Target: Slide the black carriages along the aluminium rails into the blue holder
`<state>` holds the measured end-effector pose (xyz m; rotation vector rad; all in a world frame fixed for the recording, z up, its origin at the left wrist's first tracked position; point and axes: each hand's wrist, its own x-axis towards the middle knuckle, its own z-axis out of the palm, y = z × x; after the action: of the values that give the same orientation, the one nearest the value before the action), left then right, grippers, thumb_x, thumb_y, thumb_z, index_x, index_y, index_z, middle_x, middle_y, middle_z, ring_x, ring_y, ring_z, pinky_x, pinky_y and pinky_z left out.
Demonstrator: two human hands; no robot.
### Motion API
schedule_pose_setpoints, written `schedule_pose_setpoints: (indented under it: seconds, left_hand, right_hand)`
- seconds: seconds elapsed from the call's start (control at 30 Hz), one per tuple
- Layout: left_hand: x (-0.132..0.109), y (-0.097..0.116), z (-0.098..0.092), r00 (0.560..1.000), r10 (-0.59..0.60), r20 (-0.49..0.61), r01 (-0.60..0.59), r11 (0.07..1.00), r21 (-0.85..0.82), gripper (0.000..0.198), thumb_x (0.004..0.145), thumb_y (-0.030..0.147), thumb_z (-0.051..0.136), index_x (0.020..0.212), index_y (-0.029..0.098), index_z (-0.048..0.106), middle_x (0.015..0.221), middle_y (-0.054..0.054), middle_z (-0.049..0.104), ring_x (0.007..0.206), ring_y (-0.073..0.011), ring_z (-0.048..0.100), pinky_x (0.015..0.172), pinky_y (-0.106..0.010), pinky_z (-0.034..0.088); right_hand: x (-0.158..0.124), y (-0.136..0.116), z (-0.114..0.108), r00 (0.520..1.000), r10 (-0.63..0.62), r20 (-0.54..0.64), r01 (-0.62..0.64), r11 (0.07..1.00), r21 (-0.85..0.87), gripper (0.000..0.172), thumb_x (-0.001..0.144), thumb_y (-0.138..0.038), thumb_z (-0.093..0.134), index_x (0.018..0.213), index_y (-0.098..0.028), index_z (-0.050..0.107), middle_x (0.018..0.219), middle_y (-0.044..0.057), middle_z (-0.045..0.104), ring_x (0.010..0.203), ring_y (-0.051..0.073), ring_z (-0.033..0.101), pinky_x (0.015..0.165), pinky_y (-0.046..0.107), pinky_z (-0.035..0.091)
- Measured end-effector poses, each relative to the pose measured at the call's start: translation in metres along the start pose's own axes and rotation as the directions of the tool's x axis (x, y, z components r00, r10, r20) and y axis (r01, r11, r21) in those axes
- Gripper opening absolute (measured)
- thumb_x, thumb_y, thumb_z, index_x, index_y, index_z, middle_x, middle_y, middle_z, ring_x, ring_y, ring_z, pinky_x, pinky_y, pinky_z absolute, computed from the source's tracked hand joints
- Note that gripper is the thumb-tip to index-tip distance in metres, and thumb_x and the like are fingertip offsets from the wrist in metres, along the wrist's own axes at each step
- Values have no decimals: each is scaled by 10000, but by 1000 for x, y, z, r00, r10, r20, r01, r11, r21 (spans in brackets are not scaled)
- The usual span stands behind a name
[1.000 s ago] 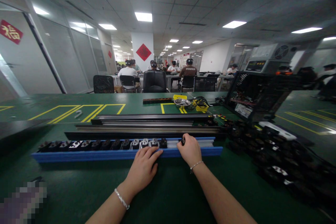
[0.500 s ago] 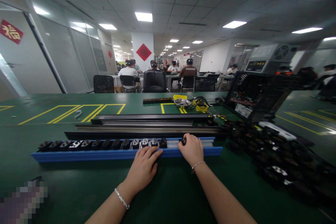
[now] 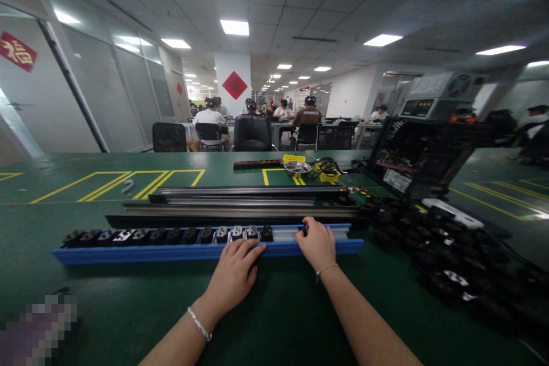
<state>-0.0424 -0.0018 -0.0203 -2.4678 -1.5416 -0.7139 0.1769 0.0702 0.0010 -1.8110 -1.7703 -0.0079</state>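
A long blue rail (image 3: 128,254) lies across the green table in front of me, with a row of black socket modules (image 3: 171,235) seated along its left and middle part. My left hand (image 3: 235,271) rests flat on the rail's front edge, fingers stretched out against it. My right hand (image 3: 318,243) is curled over the rail's pale inner strip (image 3: 341,232), fingers closed on a small black part (image 3: 304,230) at the right end of the row.
Long grey metal rails (image 3: 240,201) lie behind the blue one. A heap of black modules (image 3: 433,240) spreads at the right, with a black crate (image 3: 420,151) behind it. A metal bowl (image 3: 297,167) and yellow items sit further back. People sit at far tables.
My right hand has slid slightly to the right along the rail with the small black part. My left hand has stayed in place.
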Motion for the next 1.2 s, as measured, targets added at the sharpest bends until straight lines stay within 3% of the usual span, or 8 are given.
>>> schedule_pose_setpoints:
  seconds: [0.13, 0.47, 0.67, 0.97, 1.2]
  left_hand:
    - [0, 0, 1, 1000, 9, -11, -9, 1000, -2, 520, 790, 161, 497, 1284, 315, 440, 1282, -19, 506, 1164, -230, 417, 995, -468, 360]
    - [0, 1, -1, 1000, -13, 15, 13, 1000, -5, 527, 794, 172, 495, 1293, 324, 419, 1303, -4, 485, 1185, -235, 392, 1007, -476, 346]
    - [1, 2, -1, 1000, -14, 18, 15, 1000, -12, 522, 794, 169, 493, 1289, 321, 426, 1295, -9, 486, 1178, -236, 392, 1007, -477, 341]
    - [1, 2, -2, 1000, -12, 12, 12, 1000, -22, 512, 786, 168, 503, 1274, 315, 446, 1280, -20, 497, 1166, -236, 407, 999, -471, 347]
    - [2, 3, -1, 1000, -27, 10, 27, 999, -20, 508, 787, 176, 503, 1272, 316, 448, 1274, -21, 500, 1172, -241, 402, 1000, -479, 338]
  right_hand:
    - [-1, 3, 1, 999, 0, -52, -1, 1000, -29, 294, 716, -250, 496, 995, -195, 572, 983, 75, 638, 996, 215, 523, 930, 372, 260]
    - [3, 12, -2, 1000, -8, -19, 8, 1000, -11, 266, 719, -224, 477, 963, -173, 570, 888, 67, 639, 878, 199, 552, 787, 300, 342]
    - [1, 16, -2, 996, -5, -84, 1, 999, -40, 323, 719, -269, 497, 1018, -165, 559, 1017, 87, 634, 1000, 227, 531, 911, 345, 296]
    - [5, 25, -6, 999, 45, -17, -45, 999, -27, 367, 722, -276, 487, 1068, -167, 541, 997, 80, 646, 931, 209, 569, 852, 326, 350]
    - [2, 26, -1, 993, 28, -112, -38, 996, -81, 406, 723, -293, 474, 1098, -153, 542, 1090, 109, 616, 1089, 242, 498, 979, 388, 262]
